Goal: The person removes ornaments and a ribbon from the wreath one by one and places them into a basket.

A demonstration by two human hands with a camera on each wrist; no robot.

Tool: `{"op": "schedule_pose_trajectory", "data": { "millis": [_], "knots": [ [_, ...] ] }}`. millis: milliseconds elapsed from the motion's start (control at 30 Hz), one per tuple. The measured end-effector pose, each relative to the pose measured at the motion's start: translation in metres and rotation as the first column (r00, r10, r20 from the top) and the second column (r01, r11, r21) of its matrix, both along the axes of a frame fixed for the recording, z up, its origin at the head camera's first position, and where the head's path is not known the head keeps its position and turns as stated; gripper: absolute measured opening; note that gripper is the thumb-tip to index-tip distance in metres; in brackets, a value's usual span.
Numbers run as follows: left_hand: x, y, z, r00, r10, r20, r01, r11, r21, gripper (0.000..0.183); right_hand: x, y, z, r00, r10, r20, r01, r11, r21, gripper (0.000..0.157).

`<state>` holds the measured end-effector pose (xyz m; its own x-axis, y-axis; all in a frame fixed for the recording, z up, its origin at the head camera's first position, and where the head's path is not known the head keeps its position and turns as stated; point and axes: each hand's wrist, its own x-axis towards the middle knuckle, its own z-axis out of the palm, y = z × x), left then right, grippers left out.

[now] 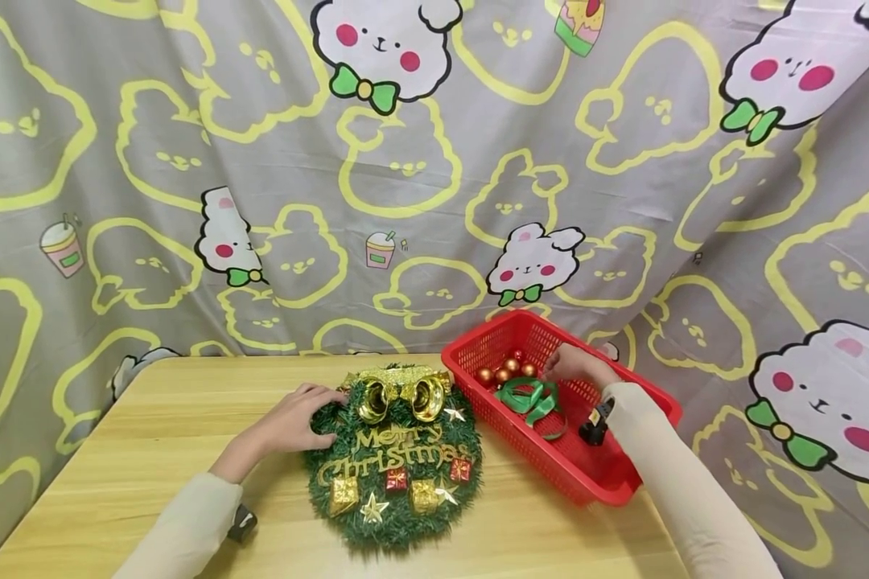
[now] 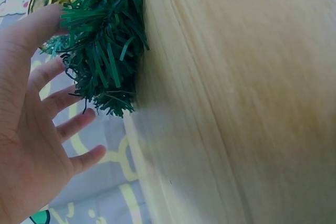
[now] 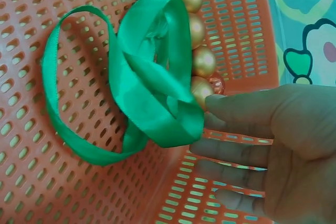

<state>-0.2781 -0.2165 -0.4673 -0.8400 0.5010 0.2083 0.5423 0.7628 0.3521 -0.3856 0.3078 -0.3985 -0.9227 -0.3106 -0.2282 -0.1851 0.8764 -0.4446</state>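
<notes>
A green tinsel wreath [image 1: 376,535] lies on the table, with gold "Merry Christmas" lettering [image 1: 398,458], two gold bells [image 1: 426,398], stars and small gift boxes. My left hand [image 1: 300,418] rests at the wreath's upper left edge, its fingers spread around the tinsel [image 2: 107,40]. Inside the red basket [image 1: 529,446] reaches my right hand [image 1: 579,366], fingers fairly straight. Its thumb and fingertips are beside a looped green ribbon [image 3: 134,93] and the gold baubles [image 3: 203,61]; whether they touch either, I cannot tell. Nothing shows in its grasp.
The perforated red basket stands slanted at the table's right side. Bare wood tabletop [image 1: 166,418] extends left of the wreath. A patterned curtain [image 1: 405,233] hangs behind the table and along its sides. Both wrists wear small black devices [image 1: 595,422].
</notes>
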Motion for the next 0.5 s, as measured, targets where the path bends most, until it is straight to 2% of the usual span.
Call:
{"op": "schedule_pose_trajectory", "data": {
  "millis": [233,500],
  "knots": [
    [-0.0026,-0.0001,-0.0019,1.0,0.002,0.007,-0.002,1.0,-0.005,0.061,0.0006,-0.0024,0.0075,0.999,-0.018,-0.048,0.018,1.0,-0.005,0.027],
    [-0.0029,-0.0003,-0.0037,1.0,-0.005,-0.006,0.005,1.0,-0.004,0.057,0.0002,-0.0075,0.0097,0.999,0.005,-0.05,-0.005,1.0,-0.001,0.029]
  ]
}}
